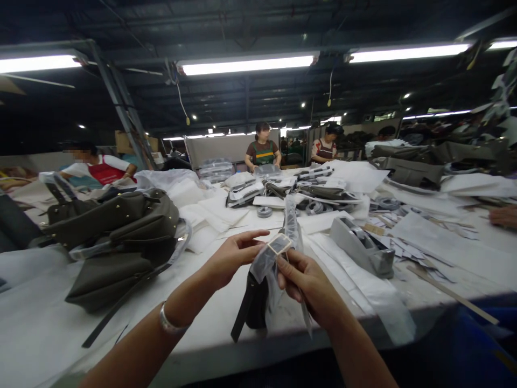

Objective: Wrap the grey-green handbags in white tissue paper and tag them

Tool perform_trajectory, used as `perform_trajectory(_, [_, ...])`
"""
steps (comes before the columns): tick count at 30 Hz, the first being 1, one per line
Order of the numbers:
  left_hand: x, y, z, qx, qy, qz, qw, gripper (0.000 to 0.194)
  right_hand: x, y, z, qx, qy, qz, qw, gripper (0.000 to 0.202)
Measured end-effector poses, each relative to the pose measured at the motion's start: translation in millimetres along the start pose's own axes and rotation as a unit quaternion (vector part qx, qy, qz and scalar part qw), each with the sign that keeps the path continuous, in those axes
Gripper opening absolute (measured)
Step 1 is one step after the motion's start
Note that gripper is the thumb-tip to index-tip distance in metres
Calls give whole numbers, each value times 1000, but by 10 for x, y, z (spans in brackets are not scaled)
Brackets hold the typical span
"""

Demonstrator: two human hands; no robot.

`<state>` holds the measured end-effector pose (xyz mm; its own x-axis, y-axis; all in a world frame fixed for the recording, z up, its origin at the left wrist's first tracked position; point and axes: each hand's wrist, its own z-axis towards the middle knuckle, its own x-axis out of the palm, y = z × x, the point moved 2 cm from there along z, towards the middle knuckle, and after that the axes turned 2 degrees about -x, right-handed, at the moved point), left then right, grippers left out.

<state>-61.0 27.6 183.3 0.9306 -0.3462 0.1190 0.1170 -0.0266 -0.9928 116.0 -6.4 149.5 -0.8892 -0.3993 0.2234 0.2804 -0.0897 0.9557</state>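
While both hands work above the near edge of the white worktable (pixel 226 350), the left hand (pixel 228 258) pinches the upper end of a dark strap wrapped in clear plastic film (pixel 262 269), and the right hand (pixel 309 283) closes on it just below a pale square of tape (pixel 278 244). Its black lower end hangs over the edge. A grey tape dispenser (pixel 363 245) sits near on the right; olive-grey leather handbags (pixel 117 242) crowd the left, with bare tabletop between.
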Motion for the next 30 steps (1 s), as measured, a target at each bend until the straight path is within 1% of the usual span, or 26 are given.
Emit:
perform_trajectory(2, [-55,9,-43,-5,-29,-85,996,43,-11,-65,-2,-1,-36,38,999,37])
perform_trajectory(4, [-91,10,-90,-4,-35,-169,985,41,-6,-137,-13,13,-62,77,995,37])
perform_trajectory(6, [-109,7,-139,-1,-27,-234,972,41,17,-192,-34,28,-64,112,991,41])
perform_trajectory(8, [-116,8,-185,5,-19,-268,963,42,42,-222,-69,38,-56,139,988,46])
perform_trajectory(10, [-118,17,-220,17,-14,-263,965,45,50,-231,-120,42,-54,163,984,44])
perform_trajectory(12, [-117,38,-238,28,-6,-235,972,49,41,-233,-183,42,-57,185,980,35])
perform_trajectory(15, [-111,84,-227,50,16,-185,981,52,21,-243,-286,32,-29,220,975,25])
perform_trajectory(17, [-107,115,-201,68,25,-155,985,51,11,-268,-345,25,5,245,969,31])
perform_trajectory(19, [-105,144,-172,82,20,-125,989,47,-4,-311,-386,11,32,261,965,39])
perform_trajectory(21, [-109,176,-152,93,8,-103,990,44,-21,-364,-405,-9,48,246,968,42])
perform_trajectory(23, [-123,217,-147,96,-5,-95,991,44,-39,-415,-409,-26,50,207,977,45])
perform_trajectory(25, [-145,271,-153,92,-14,-100,991,44,-47,-455,-406,-33,53,170,984,49])
perform_trajectory(27, [-170,329,-167,81,-15,-109,991,42,-43,-480,-400,-37,65,154,985,51])
perform_trajectory(29, [-193,370,-182,76,-13,-120,990,40,-36,-492,-387,-47,74,138,987,50])
perform_trajectory(30, [-203,381,-189,77,-13,-125,989,39,-38,-492,-377,-56,67,117,989,47])
